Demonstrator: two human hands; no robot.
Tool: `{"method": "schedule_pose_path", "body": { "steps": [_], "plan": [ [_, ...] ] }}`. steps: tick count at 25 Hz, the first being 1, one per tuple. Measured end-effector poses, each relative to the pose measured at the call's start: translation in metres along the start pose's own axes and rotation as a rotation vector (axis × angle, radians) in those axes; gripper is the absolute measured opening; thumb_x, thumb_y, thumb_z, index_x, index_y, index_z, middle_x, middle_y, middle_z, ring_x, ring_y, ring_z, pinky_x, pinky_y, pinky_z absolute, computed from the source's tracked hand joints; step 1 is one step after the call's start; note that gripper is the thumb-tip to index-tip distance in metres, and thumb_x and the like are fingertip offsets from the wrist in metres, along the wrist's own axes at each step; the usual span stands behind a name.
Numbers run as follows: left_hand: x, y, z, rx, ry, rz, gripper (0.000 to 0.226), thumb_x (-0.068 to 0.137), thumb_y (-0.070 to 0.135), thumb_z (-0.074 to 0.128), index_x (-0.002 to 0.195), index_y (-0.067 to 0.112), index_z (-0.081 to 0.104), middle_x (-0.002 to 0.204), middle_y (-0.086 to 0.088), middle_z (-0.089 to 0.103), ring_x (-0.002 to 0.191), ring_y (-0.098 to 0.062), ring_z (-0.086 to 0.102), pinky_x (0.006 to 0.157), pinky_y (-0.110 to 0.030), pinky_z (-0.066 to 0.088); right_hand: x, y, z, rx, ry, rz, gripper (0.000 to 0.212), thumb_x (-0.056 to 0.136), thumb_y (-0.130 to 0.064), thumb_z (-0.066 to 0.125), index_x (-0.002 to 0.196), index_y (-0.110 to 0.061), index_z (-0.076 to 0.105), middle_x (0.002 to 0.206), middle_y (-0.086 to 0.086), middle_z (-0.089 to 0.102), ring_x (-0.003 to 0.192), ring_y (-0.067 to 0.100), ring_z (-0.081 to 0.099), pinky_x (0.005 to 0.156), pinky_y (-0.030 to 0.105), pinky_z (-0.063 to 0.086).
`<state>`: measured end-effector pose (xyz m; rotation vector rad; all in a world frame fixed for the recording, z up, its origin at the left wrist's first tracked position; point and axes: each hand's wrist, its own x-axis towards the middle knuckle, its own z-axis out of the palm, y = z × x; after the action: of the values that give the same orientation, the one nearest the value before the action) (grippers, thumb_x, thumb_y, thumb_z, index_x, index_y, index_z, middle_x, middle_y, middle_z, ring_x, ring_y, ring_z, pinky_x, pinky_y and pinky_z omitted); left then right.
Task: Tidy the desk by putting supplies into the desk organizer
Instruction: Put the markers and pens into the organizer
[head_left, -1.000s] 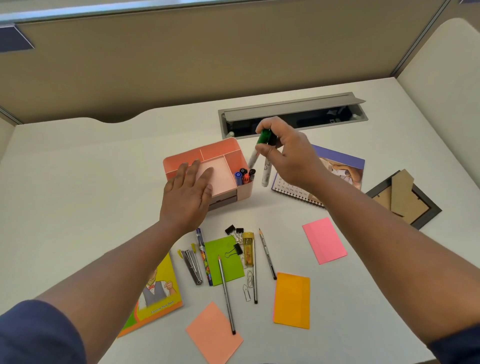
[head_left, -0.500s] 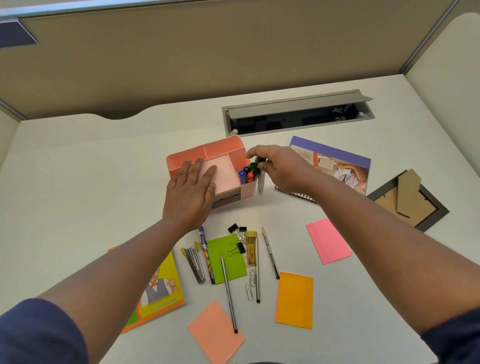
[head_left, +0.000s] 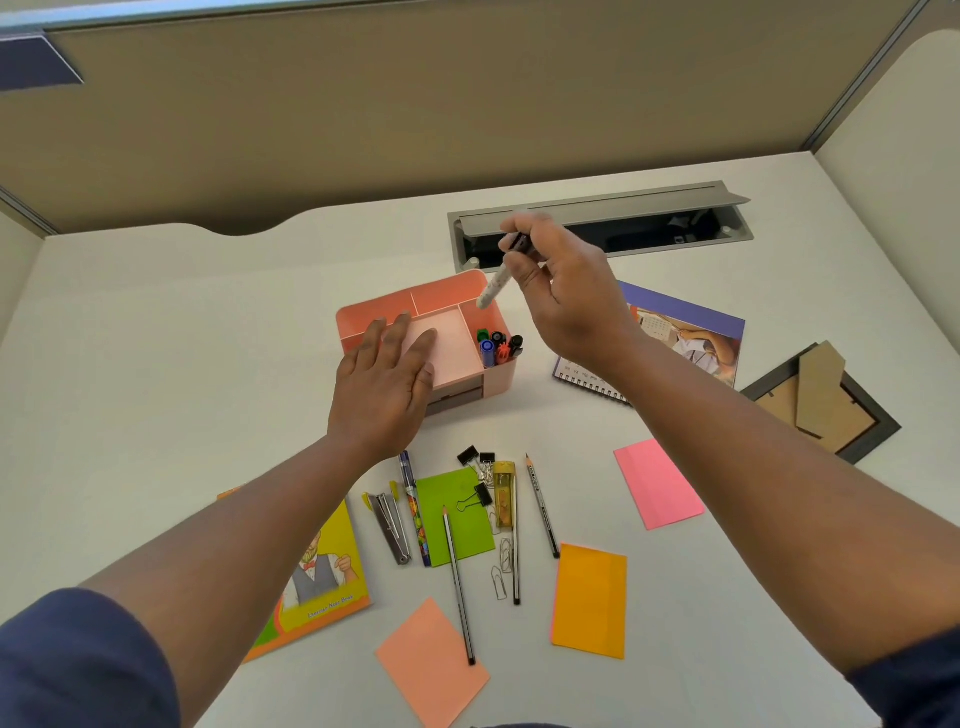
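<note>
Notebook (head_left: 324, 587) cover: "Exercise Note Book"

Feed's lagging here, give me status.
Left hand flat on organizer. Right hand holds marker above pen slot. Nothing blocking.

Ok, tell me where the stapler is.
In the head view, the stapler lies on the desk near the left forearm, between the yellow notebook and the patterned pen.

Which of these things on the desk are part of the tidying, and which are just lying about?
Part of the job: desk organizer, marker in the right hand, left hand, pencils, binder clips.

Lying about: photo frame, calendar, cable tray.
</note>
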<state>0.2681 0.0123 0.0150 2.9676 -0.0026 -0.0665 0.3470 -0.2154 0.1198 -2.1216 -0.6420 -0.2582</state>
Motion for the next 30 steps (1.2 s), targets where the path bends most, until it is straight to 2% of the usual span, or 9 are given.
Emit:
{"method": "schedule_pose_path", "body": {
  "steps": [2,5,8,13,16,18,21,30],
  "plan": [
    [0.0,0.0,0.0,0.004,-0.004,0.002,0.061,0.101,0.052,0.009,0.156,0.034,0.027,0.168,0.001,0.011,0.155,-0.027,0.007,0.121,-0.049,0.017,-0.004,0.001,0.007,-0.019,-0.075,0.021,0.024,0.103,-0.017,0.05,0.124,-0.012,0.058,0.101,0.001,0.065,0.089,0.015,0.06,0.068,0.029,0.051],
    [0.0,0.0,0.0,0.009,-0.003,0.001,0.06,0.101,0.052,0.009,0.156,0.034,0.027,0.168,0.001,0.011,0.154,-0.027,0.007,0.12,-0.049,0.017,-0.012,0.004,0.016,-0.093,-0.275,0.109,0.029,0.106,-0.023,0.046,0.133,-0.017,0.055,0.116,0.004,0.066,0.107,0.018,0.064,0.069,0.021,0.053],
    [0.0,0.0,0.0,0.011,-0.003,0.001,0.061,0.101,0.052,0.008,0.156,0.034,0.025,0.168,0.001,0.011,0.154,-0.027,0.007,0.121,-0.049,0.016,-0.014,0.006,0.019,-0.162,-0.393,0.194,0.031,0.107,-0.025,0.041,0.135,-0.016,0.054,0.121,0.007,0.065,0.109,0.02,0.063,0.076,0.033,0.058],
    [0.0,0.0,0.001,0.017,0.004,0.006,0.061,0.101,0.052,0.007,0.156,0.033,0.026,0.168,0.0,0.013,0.154,-0.028,0.009,0.12,-0.05,0.018,-0.016,0.023,0.03,-0.287,-0.63,0.319,0.033,0.107,-0.041,0.03,0.118,-0.025,0.055,0.105,-0.001,0.065,0.098,0.022,0.061,0.081,0.044,0.05],
    [-0.001,0.0,0.001,0.014,0.009,0.009,0.061,0.101,0.052,0.008,0.156,0.033,0.026,0.168,0.0,0.014,0.154,-0.028,0.009,0.12,-0.05,0.018,-0.017,0.026,0.034,-0.355,-0.634,0.264,0.036,0.101,-0.052,0.029,0.109,-0.032,0.058,0.098,-0.007,0.064,0.101,0.021,0.055,0.084,0.043,0.031],
    [0.0,0.0,0.001,0.009,0.01,0.009,0.06,0.102,0.051,0.01,0.156,0.032,0.027,0.168,-0.001,0.014,0.154,-0.028,0.01,0.119,-0.05,0.018,-0.015,0.023,0.035,-0.411,-0.658,0.224,0.035,0.096,-0.057,0.039,0.116,-0.034,0.056,0.108,-0.007,0.064,0.109,0.021,0.05,0.089,0.046,0.029],
    [0.001,0.0,0.002,0.005,0.012,0.006,0.06,0.102,0.051,0.012,0.156,0.032,0.028,0.168,-0.001,0.015,0.154,-0.028,0.01,0.119,-0.051,0.019,-0.009,0.021,0.038,-0.514,-0.738,0.2,0.046,0.093,-0.059,0.05,0.132,-0.036,0.05,0.127,-0.005,0.06,0.123,0.025,0.046,0.098,0.051,0.031],
    [0.001,-0.001,0.002,0.008,0.012,0.005,0.059,0.102,0.051,0.012,0.156,0.033,0.028,0.168,0.0,0.014,0.154,-0.028,0.01,0.12,-0.051,0.019,-0.002,0.025,0.044,-0.421,-0.659,0.215,0.024,0.092,-0.054,0.056,0.1,-0.031,0.054,0.097,-0.008,0.057,0.101,0.019,0.044,0.082,0.041,0.035]
  ]
}}
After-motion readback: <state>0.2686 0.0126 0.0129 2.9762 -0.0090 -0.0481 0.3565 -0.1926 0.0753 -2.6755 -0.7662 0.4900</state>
